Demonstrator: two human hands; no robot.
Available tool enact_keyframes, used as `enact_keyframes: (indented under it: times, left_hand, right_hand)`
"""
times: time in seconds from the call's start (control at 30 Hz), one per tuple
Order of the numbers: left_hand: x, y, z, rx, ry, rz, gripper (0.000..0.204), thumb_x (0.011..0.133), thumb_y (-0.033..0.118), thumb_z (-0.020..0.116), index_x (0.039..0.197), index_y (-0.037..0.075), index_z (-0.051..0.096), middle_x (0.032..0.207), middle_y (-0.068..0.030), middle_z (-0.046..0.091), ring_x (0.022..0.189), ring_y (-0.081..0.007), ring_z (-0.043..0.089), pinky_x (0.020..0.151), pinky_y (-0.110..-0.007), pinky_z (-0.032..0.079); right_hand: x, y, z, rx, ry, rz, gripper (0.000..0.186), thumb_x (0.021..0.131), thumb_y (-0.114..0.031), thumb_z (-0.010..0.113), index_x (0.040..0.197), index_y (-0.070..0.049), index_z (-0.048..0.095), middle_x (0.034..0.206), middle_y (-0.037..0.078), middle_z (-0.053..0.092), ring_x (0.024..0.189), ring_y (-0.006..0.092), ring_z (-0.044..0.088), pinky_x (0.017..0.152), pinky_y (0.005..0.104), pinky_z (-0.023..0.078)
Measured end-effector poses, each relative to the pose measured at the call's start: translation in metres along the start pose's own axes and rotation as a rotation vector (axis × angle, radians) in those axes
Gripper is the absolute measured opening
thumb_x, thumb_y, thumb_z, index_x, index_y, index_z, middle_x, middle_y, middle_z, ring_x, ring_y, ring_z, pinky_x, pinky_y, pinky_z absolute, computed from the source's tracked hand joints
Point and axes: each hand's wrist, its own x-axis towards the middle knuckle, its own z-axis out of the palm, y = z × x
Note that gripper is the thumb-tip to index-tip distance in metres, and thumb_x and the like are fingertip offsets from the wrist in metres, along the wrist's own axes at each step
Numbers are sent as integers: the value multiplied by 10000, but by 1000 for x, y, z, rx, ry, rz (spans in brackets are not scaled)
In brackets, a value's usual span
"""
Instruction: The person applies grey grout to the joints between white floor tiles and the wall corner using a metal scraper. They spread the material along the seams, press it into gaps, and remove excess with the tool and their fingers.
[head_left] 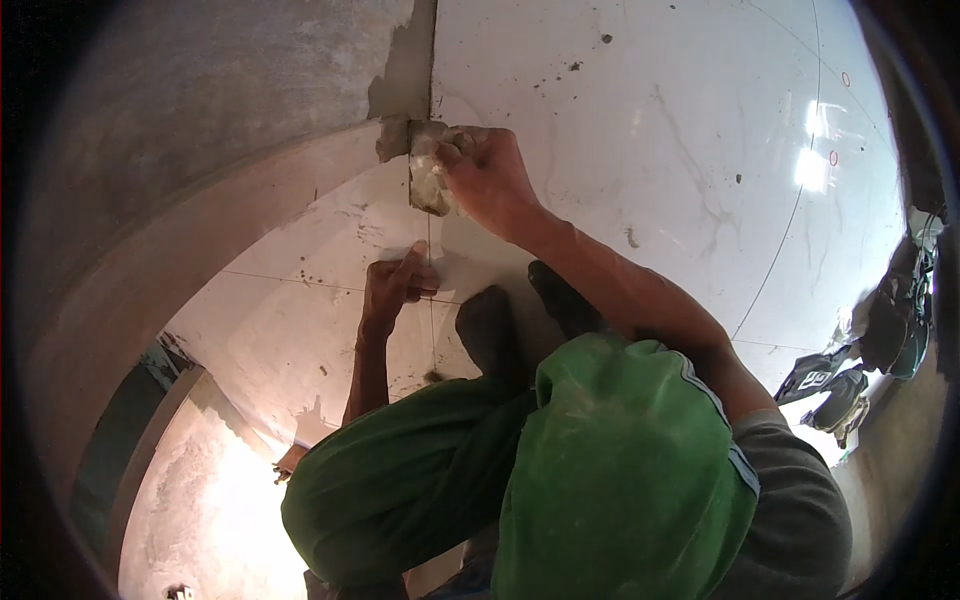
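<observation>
My right hand point(490, 180) reaches to the wall corner, its fingers closed on a pale, crumpled piece whose kind I cannot make out. Under those fingers, a rough grey patch of mortar point(431, 188) fills a notch at the edge of the white marbled floor tiles point(640, 130). Nearer to me, my left hand point(400, 283) is low over the tiles beside a joint line. Its fingers are curled in and the thumb side points toward the patch. Whether anything is inside that hand is hidden.
A grey plastered wall point(220, 110) curves along the left, with a damp strip near the corner. My bent knees in green trousers point(620, 460) fill the lower middle. Dark bags or cloths point(885, 320) lie at the far right. Mortar crumbs point(575, 66) dot the tiles.
</observation>
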Motion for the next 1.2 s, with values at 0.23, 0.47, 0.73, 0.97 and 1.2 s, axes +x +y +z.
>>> enact_keyframes:
  times: [0.23,0.47,0.73,0.97,1.2]
  left_hand:
    - [-2,1,-1,-9,1,30,670,995,601,741,909,-61,796,769,-159,778,651,-200,741,598,-304,552]
    - [-1,4,1,16,2,21,665,993,607,741,896,-48,798,765,-151,780,649,-194,740,600,-297,554]
    - [1,3,0,28,-9,5,687,995,618,732,918,-61,805,783,-160,787,659,-195,742,608,-299,561]
    - [-2,-5,-6,-46,-47,66,643,1036,565,697,944,-62,810,800,-151,794,660,-194,741,623,-305,556]
    - [-18,9,6,-288,-26,276,529,1077,488,655,1121,-26,776,967,-115,794,884,-170,746,780,-310,566]
  right_hand:
    - [-16,-9,3,198,-70,-93,273,1058,-163,657,852,16,670,712,-62,547,660,55,443,558,308,383]
    - [-22,-17,4,244,-89,-107,236,1054,-161,662,906,17,707,721,-64,560,668,43,449,561,311,397]
    - [-21,-22,10,14,52,10,218,984,-121,628,896,53,724,610,86,610,573,153,548,571,426,475]
    - [-37,-66,17,-204,17,-179,250,960,-121,620,791,54,673,621,182,657,562,255,650,599,452,525]
    - [-40,-24,-40,-79,-279,21,195,1006,-144,683,907,18,727,763,-23,659,676,51,565,587,301,478]
